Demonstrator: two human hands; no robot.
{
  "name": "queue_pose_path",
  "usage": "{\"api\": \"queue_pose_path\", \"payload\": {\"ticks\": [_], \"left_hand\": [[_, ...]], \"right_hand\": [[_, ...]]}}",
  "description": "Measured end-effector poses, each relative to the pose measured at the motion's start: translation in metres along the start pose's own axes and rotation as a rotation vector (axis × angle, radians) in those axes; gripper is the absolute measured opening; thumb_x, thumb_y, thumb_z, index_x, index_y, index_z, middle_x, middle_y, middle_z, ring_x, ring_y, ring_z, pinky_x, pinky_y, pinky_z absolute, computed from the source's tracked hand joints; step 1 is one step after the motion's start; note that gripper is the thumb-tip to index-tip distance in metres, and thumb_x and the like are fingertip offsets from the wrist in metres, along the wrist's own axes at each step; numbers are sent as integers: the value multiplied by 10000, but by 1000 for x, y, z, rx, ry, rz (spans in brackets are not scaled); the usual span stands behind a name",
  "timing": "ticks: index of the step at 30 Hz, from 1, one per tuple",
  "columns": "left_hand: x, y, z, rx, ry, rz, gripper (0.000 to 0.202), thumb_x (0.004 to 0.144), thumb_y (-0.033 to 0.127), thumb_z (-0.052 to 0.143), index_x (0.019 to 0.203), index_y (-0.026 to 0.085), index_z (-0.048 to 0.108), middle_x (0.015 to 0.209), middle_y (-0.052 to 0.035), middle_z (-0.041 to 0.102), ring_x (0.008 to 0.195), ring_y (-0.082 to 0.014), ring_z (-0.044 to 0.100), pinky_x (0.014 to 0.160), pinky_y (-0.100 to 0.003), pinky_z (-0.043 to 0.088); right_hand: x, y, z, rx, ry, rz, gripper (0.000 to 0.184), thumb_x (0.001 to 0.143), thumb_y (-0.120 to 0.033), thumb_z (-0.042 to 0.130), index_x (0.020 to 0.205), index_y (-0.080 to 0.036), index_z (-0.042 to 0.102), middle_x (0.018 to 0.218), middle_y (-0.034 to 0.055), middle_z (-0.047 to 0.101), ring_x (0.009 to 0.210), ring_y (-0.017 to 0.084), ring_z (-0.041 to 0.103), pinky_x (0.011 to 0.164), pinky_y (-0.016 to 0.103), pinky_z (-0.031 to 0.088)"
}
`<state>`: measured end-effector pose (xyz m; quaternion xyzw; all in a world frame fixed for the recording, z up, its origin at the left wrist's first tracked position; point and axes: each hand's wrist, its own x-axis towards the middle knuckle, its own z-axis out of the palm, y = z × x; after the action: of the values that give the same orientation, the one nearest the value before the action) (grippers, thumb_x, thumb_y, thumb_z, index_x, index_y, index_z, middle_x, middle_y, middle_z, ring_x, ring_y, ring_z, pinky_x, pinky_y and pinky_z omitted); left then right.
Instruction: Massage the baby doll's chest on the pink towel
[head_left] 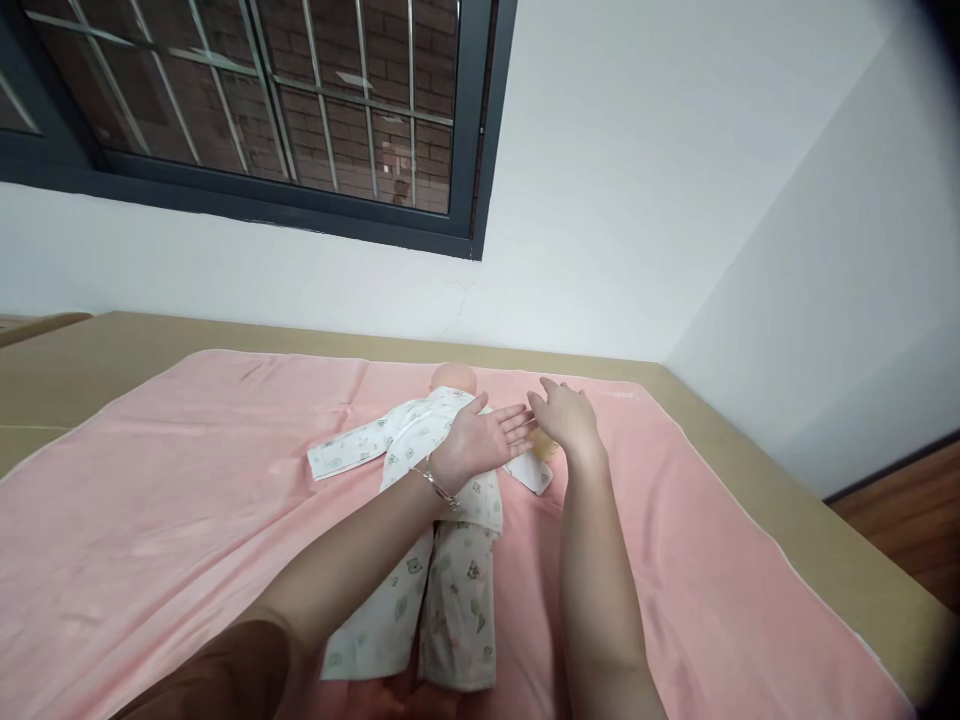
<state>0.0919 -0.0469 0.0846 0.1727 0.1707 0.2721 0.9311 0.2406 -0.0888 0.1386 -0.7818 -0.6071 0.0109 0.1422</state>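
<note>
A baby doll point(450, 380) in a white printed suit point(420, 430) lies on its back on a pink blanket point(187, 480). My left hand point(480, 440), with a bracelet on its wrist, lies flat on the doll's chest, fingers stretched out toward the right. My right hand point(566, 415) hovers over the doll's right-side sleeve point(529, 472), fingers loosely apart and curved downward. The fingertips of both hands nearly meet. Neither hand holds anything that I can see. The doll's other sleeve point(345, 455) stretches out to the left, and its trouser legs point(450, 600) point toward me.
The blanket covers a tan bed surface point(90, 360) set into a corner of white walls point(615, 200). A dark-framed barred window point(300, 110) is on the far wall. Wooden floor point(915, 520) shows past the bed's right edge.
</note>
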Motion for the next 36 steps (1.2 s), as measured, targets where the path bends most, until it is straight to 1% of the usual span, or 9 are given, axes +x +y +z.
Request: {"api": "queue_pose_path", "payload": {"ticks": [5,9,14,18,25,28,31,34,36], "left_hand": [[-33,17,-15,35,143,8,626,982,490,306,1438,78,431,1392,-192,571,1297,-295,553,1063,-443,448],[-52,33,-16,33,229,14,561,988,414,317,1433,96,441,1410,-161,569,1285,-285,566,1044,-421,471],[-67,53,-15,19,286,71,492,974,362,362,1374,112,504,1313,-167,635,1169,-284,647,964,-415,527],[-78,63,-13,-15,248,124,449,962,325,385,1350,141,516,1278,-175,648,1145,-269,664,929,-407,549],[-96,60,2,-15,160,96,440,963,317,368,1334,143,527,1307,-173,628,1173,-265,647,950,-402,527],[-100,56,7,-11,141,85,437,958,316,368,1309,129,550,1314,-172,624,1192,-271,632,978,-403,505],[-101,52,10,35,175,65,431,951,346,392,1258,118,589,1291,-171,631,1199,-270,617,1006,-399,480],[-104,48,12,64,218,53,426,958,390,395,1206,122,615,1206,-154,664,1126,-257,641,993,-383,488],[-109,47,15,35,149,61,425,978,377,348,1200,126,609,1144,-140,684,1063,-250,664,974,-386,504]], "right_hand": [[4,0,7,-11,9,37,498,980,-386,334,1371,-160,544,1348,158,620,1385,290,441,1112,473,313],[5,-2,12,26,25,68,511,976,-384,344,1385,-151,542,1411,140,579,1432,303,369,1133,491,295],[4,2,9,111,203,172,509,957,-382,357,1342,-134,578,1380,168,576,1327,300,482,1102,450,352],[4,7,8,177,198,275,498,929,-407,376,1290,-153,608,1325,197,543,1194,326,580,971,419,458],[-7,-15,9,154,115,287,607,941,-476,350,1455,-163,426,1454,227,390,1122,363,625,905,460,489],[-18,-33,9,187,106,200,623,943,-488,366,1483,-178,393,1456,208,422,1116,341,633,924,471,493],[-34,-54,10,329,113,-33,583,956,-487,400,1466,-207,430,1448,152,489,1202,293,596,996,450,483],[-55,-76,11,476,69,-298,554,981,-511,403,1452,-225,462,1505,113,474,1383,262,457,1119,449,410],[-69,-88,12,474,-7,-424,566,1000,-521,381,1492,-244,421,1573,94,395,1475,258,330,1194,491,316]]}}
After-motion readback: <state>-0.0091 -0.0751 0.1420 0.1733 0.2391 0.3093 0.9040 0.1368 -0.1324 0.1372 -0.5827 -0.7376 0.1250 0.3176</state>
